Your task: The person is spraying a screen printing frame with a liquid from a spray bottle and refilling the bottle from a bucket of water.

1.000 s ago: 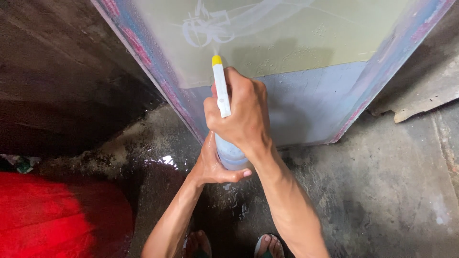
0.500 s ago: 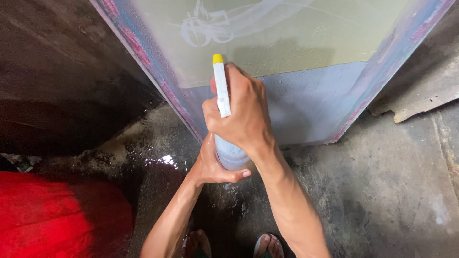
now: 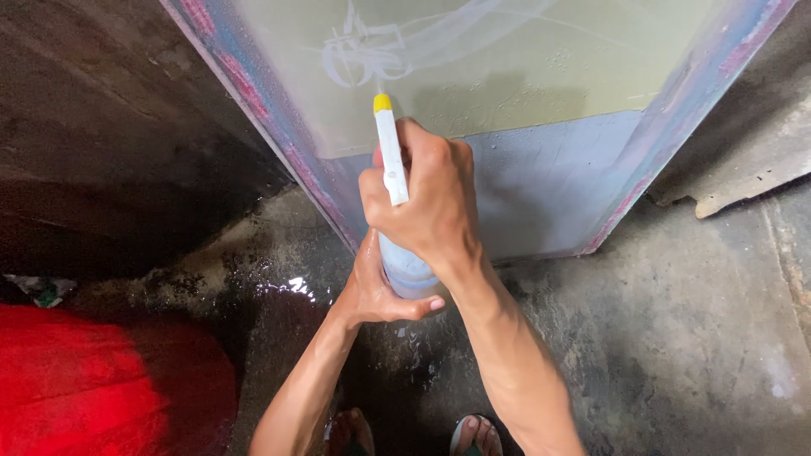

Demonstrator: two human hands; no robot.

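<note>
White spray bottle (image 3: 397,211) with yellow nozzle held upright before a framed screen (image 3: 507,76), right hand (image 3: 431,203) fingers wrapped tight round its head, left hand (image 3: 376,287) cupped under the base, wet concrete floor (image 3: 676,338) below.

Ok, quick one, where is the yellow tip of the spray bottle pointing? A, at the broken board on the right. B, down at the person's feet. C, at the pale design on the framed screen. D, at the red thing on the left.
C: the yellow nozzle of the spray bottle, held in both the right hand and left hand, sits just below the pale design on the framed screen.
</note>
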